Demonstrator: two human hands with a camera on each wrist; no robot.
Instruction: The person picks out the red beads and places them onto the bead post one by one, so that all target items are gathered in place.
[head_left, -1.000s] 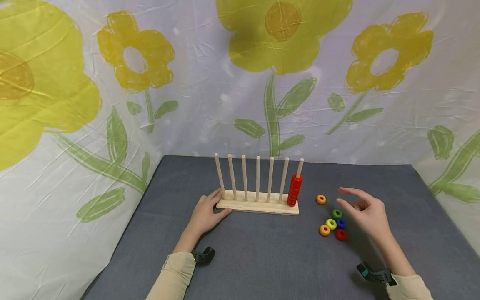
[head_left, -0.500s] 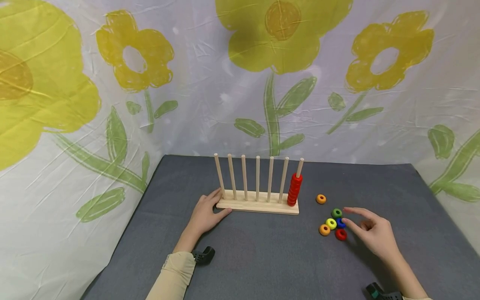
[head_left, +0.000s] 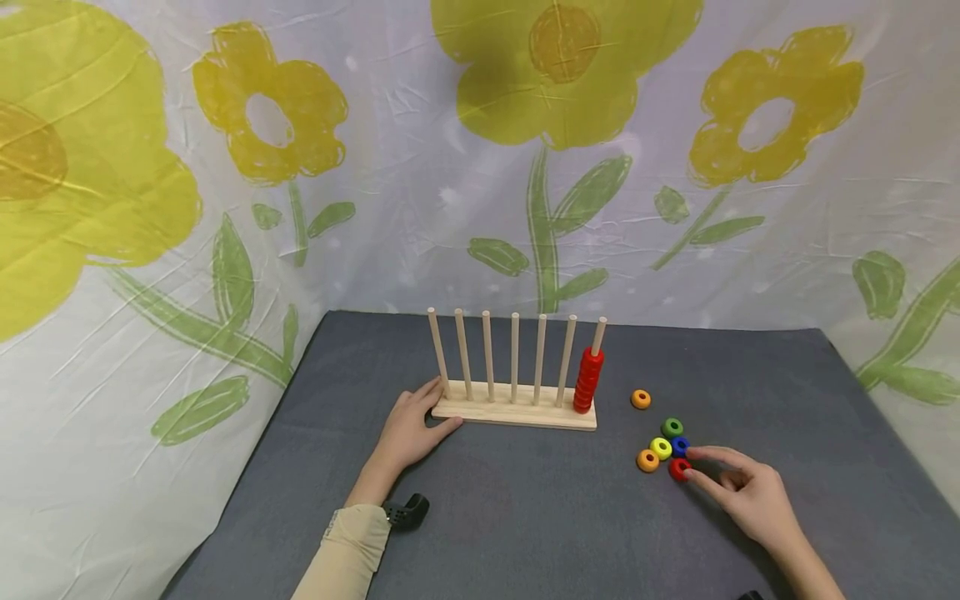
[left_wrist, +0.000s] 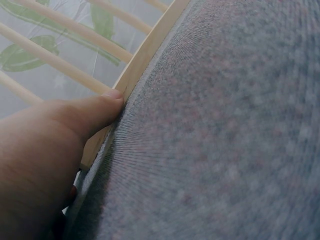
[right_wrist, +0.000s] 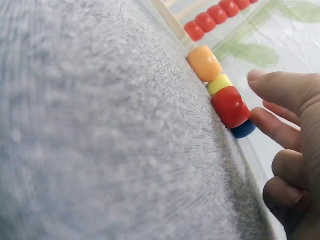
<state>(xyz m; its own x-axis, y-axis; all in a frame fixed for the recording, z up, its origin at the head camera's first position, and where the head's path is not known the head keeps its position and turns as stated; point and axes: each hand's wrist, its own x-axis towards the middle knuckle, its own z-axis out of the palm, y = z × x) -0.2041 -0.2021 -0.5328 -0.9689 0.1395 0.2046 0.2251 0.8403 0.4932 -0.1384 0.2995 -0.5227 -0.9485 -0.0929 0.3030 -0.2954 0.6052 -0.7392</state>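
My left hand (head_left: 408, 429) grips the left end of a wooden peg stand (head_left: 517, 412), its thumb (left_wrist: 97, 112) against the front edge. Several upright pegs rise from the base; only the rightmost carries a stack of red beads (head_left: 588, 383). To the right, my right hand (head_left: 750, 496) reaches low over a loose red bead (head_left: 679, 469), thumb and index finger parted around its right side. That bead touches a blue bead (head_left: 680, 446) in a cluster with a yellow bead (head_left: 661, 448), a green bead (head_left: 672, 427) and an orange bead (head_left: 647, 461).
Another orange bead (head_left: 641, 399) lies apart, between the stand and the cluster. A dark grey cloth (head_left: 540, 517) covers the table. Behind it hangs a white curtain (head_left: 405, 208) printed with yellow flowers.
My right hand has come down and toward me, from beside the green bead past the blue one to the red bead. The left hand and the stand stay put.
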